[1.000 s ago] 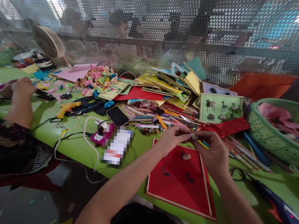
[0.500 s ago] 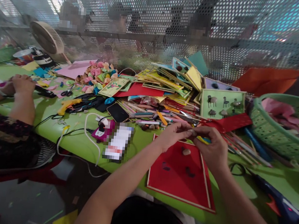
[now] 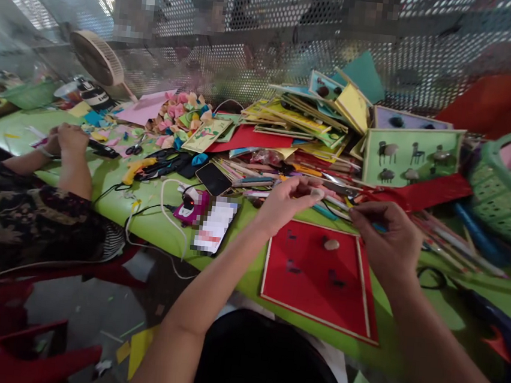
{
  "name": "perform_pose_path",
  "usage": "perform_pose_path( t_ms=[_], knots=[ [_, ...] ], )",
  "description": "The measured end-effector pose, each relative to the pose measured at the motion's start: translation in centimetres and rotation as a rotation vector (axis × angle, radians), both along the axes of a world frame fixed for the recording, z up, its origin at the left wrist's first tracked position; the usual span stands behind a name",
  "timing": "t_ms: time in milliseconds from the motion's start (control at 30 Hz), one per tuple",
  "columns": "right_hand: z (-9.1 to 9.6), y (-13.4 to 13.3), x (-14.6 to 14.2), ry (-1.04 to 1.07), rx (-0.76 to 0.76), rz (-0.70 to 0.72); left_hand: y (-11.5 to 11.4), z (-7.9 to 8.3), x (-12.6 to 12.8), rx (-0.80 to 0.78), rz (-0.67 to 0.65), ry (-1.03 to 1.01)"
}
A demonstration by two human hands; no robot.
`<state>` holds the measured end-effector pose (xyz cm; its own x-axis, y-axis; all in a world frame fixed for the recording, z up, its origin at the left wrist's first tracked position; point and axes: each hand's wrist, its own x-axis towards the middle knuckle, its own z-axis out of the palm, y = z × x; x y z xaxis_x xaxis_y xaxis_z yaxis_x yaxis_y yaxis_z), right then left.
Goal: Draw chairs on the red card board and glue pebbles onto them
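Note:
My left hand pinches a small pale pebble at its fingertips, raised over the top edge of a red card with a thin wooden frame. On the card lie another pebble and a few dark painted marks. My right hand hovers over the card's upper right corner, a short gap from the left hand. Its thumb and fingers are pinched together, and I see nothing clearly in them. The card lies on a green table right in front of me.
A pile of finished framed cards, a green card with pebble sheep, loose sticks and pencils, and a phone crowd the table. There is a green basket at right and a dark glue gun near right. A co-worker's hands work at left.
My hands, joined on the pebble before, have come apart; the pebble stays in the left fingers. The view has shifted down and left.

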<state>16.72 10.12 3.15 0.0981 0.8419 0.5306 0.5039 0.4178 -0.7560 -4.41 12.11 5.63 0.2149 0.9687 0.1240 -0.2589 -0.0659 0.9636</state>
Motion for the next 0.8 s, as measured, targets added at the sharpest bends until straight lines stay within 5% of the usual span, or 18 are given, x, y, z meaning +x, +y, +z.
perform_pose_path(
  t_ms=[367, 800],
  knots=[
    [0.8, -0.5, -0.3, 0.054, -0.018, -0.002, -4.4, -3.2, -3.3, 0.029, 0.137, 0.309],
    [1.5, -0.6, -0.1, 0.054, 0.057, 0.017, -5.0, -3.7, -3.9, 0.184, 0.139, 0.557]
  ],
)
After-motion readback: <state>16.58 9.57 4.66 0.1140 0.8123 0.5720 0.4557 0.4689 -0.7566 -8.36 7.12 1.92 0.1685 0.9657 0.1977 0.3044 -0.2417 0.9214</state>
